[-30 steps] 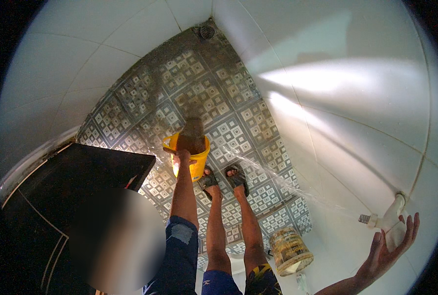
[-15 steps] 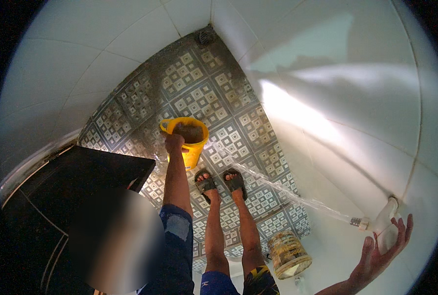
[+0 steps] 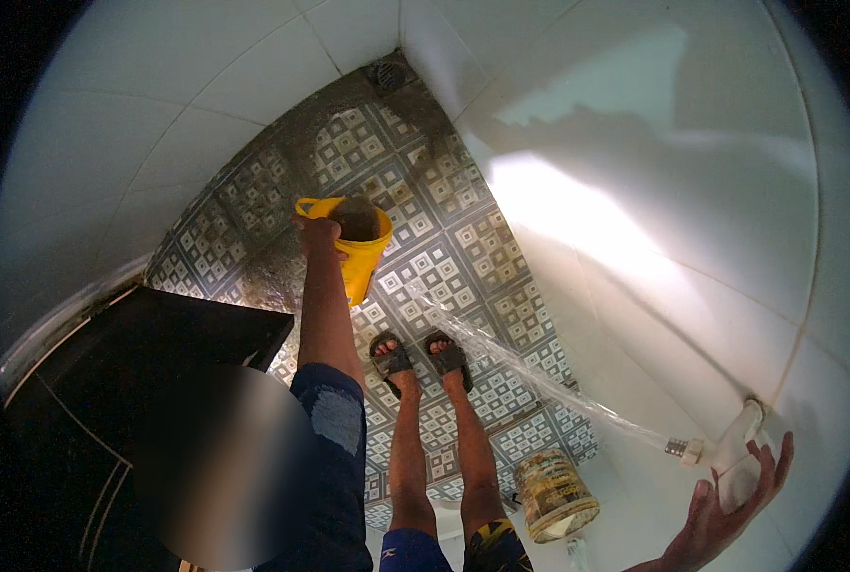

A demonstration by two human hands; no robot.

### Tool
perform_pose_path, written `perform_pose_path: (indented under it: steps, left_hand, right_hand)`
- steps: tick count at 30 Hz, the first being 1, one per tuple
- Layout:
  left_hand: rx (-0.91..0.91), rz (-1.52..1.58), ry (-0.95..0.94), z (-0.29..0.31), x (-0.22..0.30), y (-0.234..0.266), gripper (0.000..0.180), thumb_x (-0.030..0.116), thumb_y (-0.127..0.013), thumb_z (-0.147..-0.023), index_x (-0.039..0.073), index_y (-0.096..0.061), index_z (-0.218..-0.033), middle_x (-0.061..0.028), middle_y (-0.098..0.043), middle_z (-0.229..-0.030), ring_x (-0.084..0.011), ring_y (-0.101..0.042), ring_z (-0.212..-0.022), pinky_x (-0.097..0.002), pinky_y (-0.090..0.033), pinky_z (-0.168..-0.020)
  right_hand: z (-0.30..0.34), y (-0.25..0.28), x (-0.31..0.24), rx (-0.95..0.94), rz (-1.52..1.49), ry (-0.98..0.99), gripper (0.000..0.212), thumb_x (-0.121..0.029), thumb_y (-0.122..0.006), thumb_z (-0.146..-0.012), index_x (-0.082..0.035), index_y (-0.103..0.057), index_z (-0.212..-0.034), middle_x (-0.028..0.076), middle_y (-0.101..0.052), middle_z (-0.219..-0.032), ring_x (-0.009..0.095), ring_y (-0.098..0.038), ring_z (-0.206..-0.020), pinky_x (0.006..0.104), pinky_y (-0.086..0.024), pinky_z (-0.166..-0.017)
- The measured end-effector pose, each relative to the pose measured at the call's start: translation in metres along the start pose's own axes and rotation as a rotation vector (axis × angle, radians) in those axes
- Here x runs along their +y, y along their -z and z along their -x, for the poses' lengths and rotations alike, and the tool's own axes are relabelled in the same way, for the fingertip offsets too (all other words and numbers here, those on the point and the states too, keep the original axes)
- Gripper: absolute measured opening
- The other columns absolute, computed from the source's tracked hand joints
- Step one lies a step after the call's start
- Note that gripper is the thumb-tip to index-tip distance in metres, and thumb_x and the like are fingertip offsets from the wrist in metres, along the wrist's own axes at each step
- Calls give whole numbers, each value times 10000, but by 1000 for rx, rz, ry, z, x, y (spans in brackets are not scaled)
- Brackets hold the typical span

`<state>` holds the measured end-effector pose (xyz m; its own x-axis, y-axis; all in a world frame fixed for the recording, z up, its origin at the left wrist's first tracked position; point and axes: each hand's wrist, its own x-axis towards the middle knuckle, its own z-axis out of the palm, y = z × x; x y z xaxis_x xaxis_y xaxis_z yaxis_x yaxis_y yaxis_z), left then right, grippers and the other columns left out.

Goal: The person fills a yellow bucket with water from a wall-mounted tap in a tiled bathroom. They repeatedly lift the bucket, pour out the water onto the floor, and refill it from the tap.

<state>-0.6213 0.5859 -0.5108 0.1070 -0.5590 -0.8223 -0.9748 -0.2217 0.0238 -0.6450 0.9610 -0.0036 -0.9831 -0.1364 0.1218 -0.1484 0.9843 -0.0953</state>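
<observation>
Left hand (image 3: 320, 236): closed, gripping the yellow bucket (image 3: 356, 276) at its upper left side; rim or handle, cannot tell which.

Right hand (image 3: 737, 503): open, fingers spread and lightly curved about the white tap (image 3: 730, 450), to the right of the sandals (image 3: 393, 360); palm contact cannot be told.

Yellow bucket: 1, plastic, ahead and a little left of the sandals, held tilted with its mouth facing away from them; brown, murky contents visible inside.

Sandals: 2, dark, worn on bare feet, side by side on the patterned tile floor (image 3: 487, 315).

Water stream (image 3: 539, 377): 1, clear, running from the tap toward the floor ahead of the sandals, ending just beside the bucket.

Stained pail (image 3: 553, 491): 1, behind and right of the sandals.

Black panel (image 3: 177, 334): 1, left of the sandals.

Floor drain (image 3: 384, 76): 1, round, far ahead of the sandals.

Changes: against 0.5 s ago, the bucket lies farther ahead of the sandals, with a wider gap to them; the stream's end, formerly at the bucket's side, now shows apart from it. The right hand keeps its spread at the tap.
</observation>
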Motion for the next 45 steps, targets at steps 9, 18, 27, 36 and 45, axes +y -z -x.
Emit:
perform_pose_path:
  steps: [9, 18, 27, 36, 45]
  left_hand:
    - [-47, -207, 8, -12, 27, 7, 733, 154, -502, -874, 32, -29, -1422, -234, -563, -1125, -305, -633, -906, -424, -536, -786]
    - [2, -726, -191, -22, 78, 16, 240, 225, -525, -894, 149, -647, -1086, -45, -577, -1200, -246, -551, -1072, -448, -443, -887]
    - [127, -790, -41, 47, 180, 56, 521, 228, -605, -827, 76, -408, -1284, -160, -566, -1174, -194, -620, -740, -321, -522, -621]
    - [671, -1522, 267, 77, 213, 26, 781, 233, -635, -785, 22, -177, -1381, -235, -576, -1118, -149, -606, -496, -220, -514, -428]
    - [1185, -1909, 435, 62, 128, 32, 745, 317, -530, -846, 34, -143, -1416, -240, -583, -1112, -169, -612, -449, -254, -529, -397]
  right_hand:
    - [-3, 9, 1, -65, 20, 11, 656, -470, -702, -720, -29, -503, -1162, 207, -317, -1353, 343, -321, -1247, 518, -337, -965]
    - [0, 10, 2, -86, -105, -57, 660, -467, -697, -732, -15, -494, -1169, 215, -269, -1359, 376, -332, -1228, 502, -423, -914]
    - [-5, 12, -5, -172, -202, -124, 636, -407, -707, -743, 4, -489, -1177, 229, -235, -1355, 381, -353, -1212, 446, -504, -841]
    - [-8, 16, 1, -170, -100, -23, 651, -425, -726, -716, -57, -504, -1205, 229, -254, -1368, 380, -280, -1269, 507, -415, -933]
    - [-7, 18, -1, -177, -176, -91, 678, -443, -738, -695, -86, -499, -1219, 224, -257, -1387, 375, -256, -1287, 534, -322, -982]
